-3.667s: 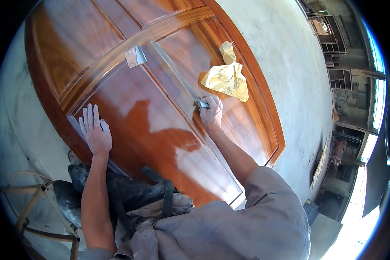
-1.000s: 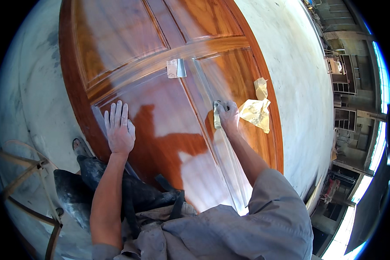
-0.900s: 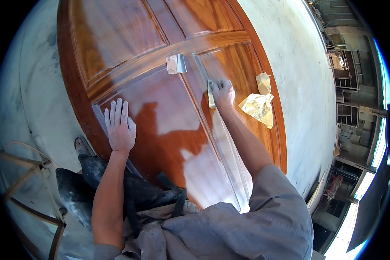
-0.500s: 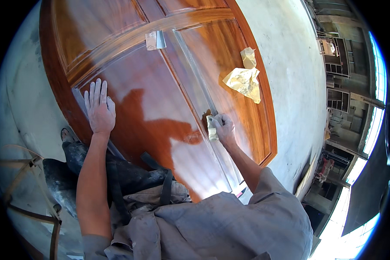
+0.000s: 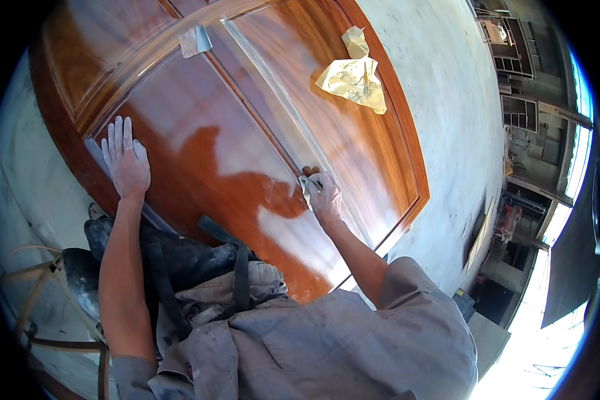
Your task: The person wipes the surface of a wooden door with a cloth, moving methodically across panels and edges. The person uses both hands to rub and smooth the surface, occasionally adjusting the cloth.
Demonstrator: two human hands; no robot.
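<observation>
A large panelled wooden door [image 5: 373, 160], reddish brown with whitish dusty patches, lies before me. My left hand [image 5: 128, 167], dusty white, rests flat on its left part with the fingers stretched out. On the long molding strip right of the middle, my right hand [image 5: 325, 200] is closed around a small folded piece of sandpaper [image 5: 305, 189], pressed against the wood. The fingers partly cover this piece. Farther off, a crumpled yellowish sheet of sandpaper [image 5: 355, 83] lies on the right panel, with a smaller piece [image 5: 356, 43] beyond it.
Another folded grey piece of sandpaper [image 5: 195, 42] lies on the door's crosswise rail. A metal frame [image 5: 47, 273] stands at lower left beside my legs. Pale concrete floor [image 5: 447, 133] surrounds the door, and wooden shelf units [image 5: 519, 113] stand at far right.
My view has shifted, so the door and the loose papers sit farther left and higher. The right hand has slid a little along the molding with its sandpaper. The left hand stays flat.
</observation>
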